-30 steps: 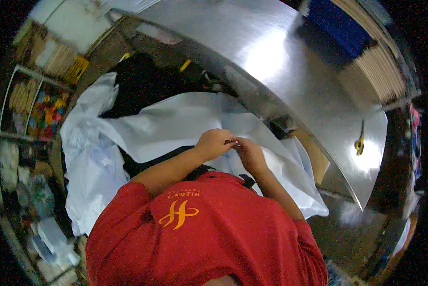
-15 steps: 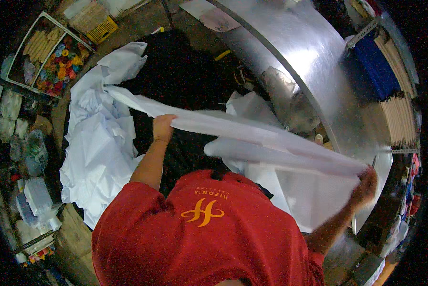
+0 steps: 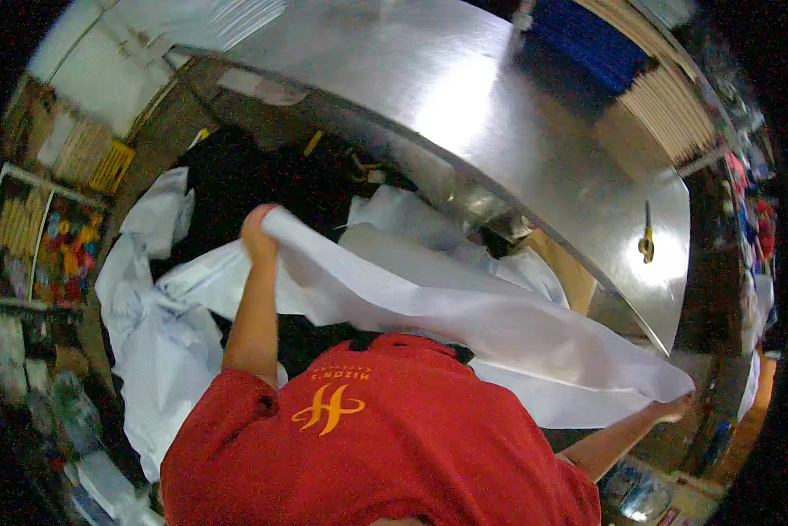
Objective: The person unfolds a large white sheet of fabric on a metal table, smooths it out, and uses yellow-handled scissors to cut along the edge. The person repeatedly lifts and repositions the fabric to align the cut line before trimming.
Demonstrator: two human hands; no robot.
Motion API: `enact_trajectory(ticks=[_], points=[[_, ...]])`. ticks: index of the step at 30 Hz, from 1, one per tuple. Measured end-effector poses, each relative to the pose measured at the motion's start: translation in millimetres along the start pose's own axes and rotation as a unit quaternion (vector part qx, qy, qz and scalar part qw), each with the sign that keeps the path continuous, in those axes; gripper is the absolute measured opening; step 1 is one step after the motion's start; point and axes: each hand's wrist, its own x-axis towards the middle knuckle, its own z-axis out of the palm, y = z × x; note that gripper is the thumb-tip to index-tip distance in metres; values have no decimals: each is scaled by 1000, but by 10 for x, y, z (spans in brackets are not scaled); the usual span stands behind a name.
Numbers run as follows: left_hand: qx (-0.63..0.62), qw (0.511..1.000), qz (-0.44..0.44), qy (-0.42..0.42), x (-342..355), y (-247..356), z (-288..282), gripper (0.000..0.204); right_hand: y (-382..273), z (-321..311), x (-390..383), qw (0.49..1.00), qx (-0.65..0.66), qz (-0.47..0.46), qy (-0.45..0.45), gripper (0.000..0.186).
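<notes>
White cloth (image 3: pixel 464 307) stretched between left hand (image 3: pixel 258 230), right hand (image 3: pixel 674 408), beside steel table (image 3: pixel 517 114) edge

White cloth (image 3: pixel 464 307) is showing plain, red shirt (image 3: pixel 385 465) is wearing an orange logo by the left hand (image 3: pixel 258 230).

A long white cloth (image 3: pixel 464 307) is held stretched out in the air between the two hands, which are spread wide apart. One end is gripped in the raised left hand (image 3: pixel 258 230), above dark fabric; the other end is pinched by the right hand (image 3: pixel 674 408), low beside the edge of the metal desk. The cloth is thin and smooth, folded lengthwise into a loose band, and sags slightly along its middle
</notes>
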Motion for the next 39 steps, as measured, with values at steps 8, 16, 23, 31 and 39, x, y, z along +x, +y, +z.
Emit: enact_trajectory(ticks=[8,16,23,31,39], points=[[-92,598,685,-405,-1648,2983,2044,11,192,796,-617,946,174,263,-74,27],[207,751,192,-597,138,1557,1704,42,1009,676,-320,967,-173,139,-127,29],[362,786,49,-499,664,880,754,33,1193,996,34,962,-180,143,-148,20],[194,857,7,-477,871,1017,922,20,1259,1409,149,924,-287,157,-196,24],[144,944,141,-261,760,891,1573,26,1594,1381,194,904,-173,256,-294,36]])
